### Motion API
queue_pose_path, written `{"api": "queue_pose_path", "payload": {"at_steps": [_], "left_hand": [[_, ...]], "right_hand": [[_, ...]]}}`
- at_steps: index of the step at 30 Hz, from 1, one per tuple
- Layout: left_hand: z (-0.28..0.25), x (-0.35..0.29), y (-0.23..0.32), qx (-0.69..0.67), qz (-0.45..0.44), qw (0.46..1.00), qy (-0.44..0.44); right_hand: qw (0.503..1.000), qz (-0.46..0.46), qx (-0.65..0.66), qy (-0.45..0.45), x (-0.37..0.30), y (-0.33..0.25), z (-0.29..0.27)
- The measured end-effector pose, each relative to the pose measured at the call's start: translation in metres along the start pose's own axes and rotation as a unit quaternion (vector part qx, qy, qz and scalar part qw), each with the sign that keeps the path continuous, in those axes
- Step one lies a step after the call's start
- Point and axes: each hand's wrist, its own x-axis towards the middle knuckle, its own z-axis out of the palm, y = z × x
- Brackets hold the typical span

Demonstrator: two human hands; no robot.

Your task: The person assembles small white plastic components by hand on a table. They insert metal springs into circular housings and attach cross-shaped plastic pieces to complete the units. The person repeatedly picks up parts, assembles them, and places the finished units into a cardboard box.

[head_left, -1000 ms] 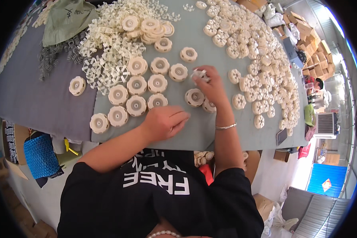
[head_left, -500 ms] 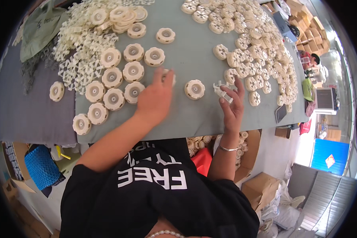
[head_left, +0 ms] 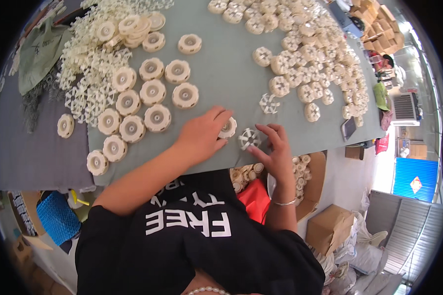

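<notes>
Fingers and thumb of my left hand (head_left: 204, 133) close around a cream plastic wheel (head_left: 228, 128) near the table's front edge, partly covering it. Just right of it, my right hand (head_left: 276, 151) pinches a white spoked insert (head_left: 249, 139) between thumb and index finger, a small gap from the wheel. A second spoked insert (head_left: 269, 103) lies loose on the cloth beyond my right hand. To the left of my left hand, several plain wheels (head_left: 157, 118) lie face up in loose rows.
Loose spoked inserts (head_left: 91, 101) are heaped at the left. Many wheels with spokes in them (head_left: 305, 64) cover the right side. A phone (head_left: 348, 129) lies by the right edge, and a cardboard box (head_left: 317, 182) holding wheels stands below the table.
My left hand has let go of one wheel beside the rows and taken hold of another. My right hand came nearer with one insert; another now lies on the cloth. The view shifted slightly.
</notes>
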Motion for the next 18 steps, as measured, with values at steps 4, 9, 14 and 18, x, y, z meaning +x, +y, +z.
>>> {"api": "queue_pose_path", "payload": {"at_steps": [4,9,14,18], "left_hand": [[0.001,-0.051,-0.010,-0.030,0.008,0.999,0.035],[-0.022,-0.072,-0.006,-0.169,-0.062,0.983,0.021],[-0.024,-0.078,-0.012,-0.287,-0.068,0.955,0.043],[-0.014,-0.078,-0.018,-0.299,-0.060,0.949,0.073]], "right_hand": [[0.992,0.040,0.083,-0.086,-0.006,-0.008,-0.008],[0.986,0.041,0.121,-0.104,0.001,-0.006,-0.006],[0.981,-0.073,0.151,-0.098,0.011,-0.054,0.012],[0.982,-0.095,0.123,-0.112,0.019,-0.075,0.027]]}}
